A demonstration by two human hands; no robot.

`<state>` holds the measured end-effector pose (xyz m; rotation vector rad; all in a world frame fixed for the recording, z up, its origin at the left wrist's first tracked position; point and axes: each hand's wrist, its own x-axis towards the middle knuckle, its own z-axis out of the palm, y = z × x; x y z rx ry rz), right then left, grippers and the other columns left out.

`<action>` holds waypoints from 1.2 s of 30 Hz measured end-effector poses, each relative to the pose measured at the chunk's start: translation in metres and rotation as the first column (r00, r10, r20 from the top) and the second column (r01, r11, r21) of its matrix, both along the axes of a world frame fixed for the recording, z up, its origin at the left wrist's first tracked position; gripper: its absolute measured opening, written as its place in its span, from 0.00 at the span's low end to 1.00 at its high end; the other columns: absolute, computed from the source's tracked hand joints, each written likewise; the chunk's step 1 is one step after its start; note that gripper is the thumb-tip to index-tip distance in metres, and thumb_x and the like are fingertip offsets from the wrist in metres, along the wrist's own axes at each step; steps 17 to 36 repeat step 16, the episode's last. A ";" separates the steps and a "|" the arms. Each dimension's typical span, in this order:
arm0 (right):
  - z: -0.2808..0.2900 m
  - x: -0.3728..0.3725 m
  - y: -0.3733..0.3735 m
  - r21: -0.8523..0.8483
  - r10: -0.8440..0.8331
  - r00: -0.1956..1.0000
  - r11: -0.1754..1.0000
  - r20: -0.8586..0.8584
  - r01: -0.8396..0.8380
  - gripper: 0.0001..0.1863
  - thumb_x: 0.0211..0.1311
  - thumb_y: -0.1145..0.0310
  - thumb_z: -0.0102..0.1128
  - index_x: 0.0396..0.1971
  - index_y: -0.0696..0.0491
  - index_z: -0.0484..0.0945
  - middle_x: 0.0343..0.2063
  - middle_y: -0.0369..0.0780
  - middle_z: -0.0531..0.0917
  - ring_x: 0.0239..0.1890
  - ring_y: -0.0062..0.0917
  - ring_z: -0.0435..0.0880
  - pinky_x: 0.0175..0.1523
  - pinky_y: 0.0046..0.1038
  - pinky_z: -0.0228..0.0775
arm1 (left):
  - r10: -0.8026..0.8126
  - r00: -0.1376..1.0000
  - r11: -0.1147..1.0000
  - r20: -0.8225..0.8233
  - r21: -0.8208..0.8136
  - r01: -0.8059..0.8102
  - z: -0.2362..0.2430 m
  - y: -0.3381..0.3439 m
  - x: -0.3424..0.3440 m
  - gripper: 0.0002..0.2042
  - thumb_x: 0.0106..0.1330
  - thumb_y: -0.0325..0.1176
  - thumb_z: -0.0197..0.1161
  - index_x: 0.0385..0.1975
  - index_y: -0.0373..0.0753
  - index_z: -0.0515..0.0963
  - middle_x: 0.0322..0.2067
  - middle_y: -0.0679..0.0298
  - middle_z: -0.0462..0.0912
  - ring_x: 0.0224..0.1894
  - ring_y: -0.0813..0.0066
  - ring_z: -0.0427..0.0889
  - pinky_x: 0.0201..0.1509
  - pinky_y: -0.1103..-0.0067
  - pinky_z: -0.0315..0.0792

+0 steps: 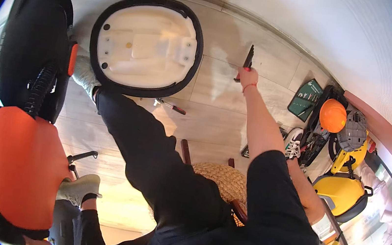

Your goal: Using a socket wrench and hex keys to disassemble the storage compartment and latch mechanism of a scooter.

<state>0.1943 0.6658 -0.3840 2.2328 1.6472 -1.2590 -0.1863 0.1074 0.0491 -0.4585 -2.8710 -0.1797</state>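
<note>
My right hand (247,76), with a red band at the wrist, reaches out over the floor. Its fingers are closed around a slim black tool with red parts (249,57); motion and distance hide its exact kind. Left of it stands an oval white plastic shell with a black rim (146,46), its hollow side up. A red-and-black-handled hand tool (171,106) lies on the floor below the shell's near edge. My left hand cannot be made out; only a small patch of skin shows at the lower left edge.
A large orange-and-black machine (21,169) fills the left side. At right lie a green tool pouch (305,100), an orange dome (333,116) and a yellow shell (340,193). A woven stool (223,178) stands below centre. Another person's sneaker (294,143) is near the pouch.
</note>
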 end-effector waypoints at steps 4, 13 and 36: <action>0.081 -0.028 -0.051 -0.198 -0.292 0.720 0.956 -0.629 0.215 0.13 0.55 0.69 0.62 0.38 0.60 0.75 0.29 0.38 0.81 0.30 0.22 0.81 0.36 0.26 0.75 | -0.036 0.999 0.998 -0.037 0.051 0.038 -0.001 0.024 -0.006 0.31 0.75 0.49 0.46 0.66 0.26 0.59 0.65 0.42 0.62 0.66 0.50 0.63 0.70 0.65 0.56; 0.359 -0.083 -0.120 -0.334 -0.223 0.313 0.869 -0.923 -0.366 0.21 0.54 0.76 0.57 0.51 0.57 0.73 0.42 0.39 0.80 0.44 0.22 0.79 0.51 0.26 0.71 | -0.268 0.939 0.963 0.216 0.095 0.253 0.024 0.047 -0.014 0.39 0.61 0.38 0.64 0.68 0.29 0.52 0.67 0.46 0.58 0.70 0.54 0.56 0.72 0.66 0.51; 0.395 -0.091 -0.155 -0.181 -0.091 0.212 0.870 -0.973 -0.459 0.28 0.48 0.71 0.62 0.53 0.57 0.72 0.45 0.44 0.79 0.49 0.33 0.79 0.58 0.37 0.69 | -0.301 0.877 0.953 0.373 0.134 0.271 0.034 0.045 -0.019 0.42 0.59 0.39 0.66 0.70 0.33 0.50 0.70 0.50 0.54 0.72 0.49 0.52 0.74 0.65 0.45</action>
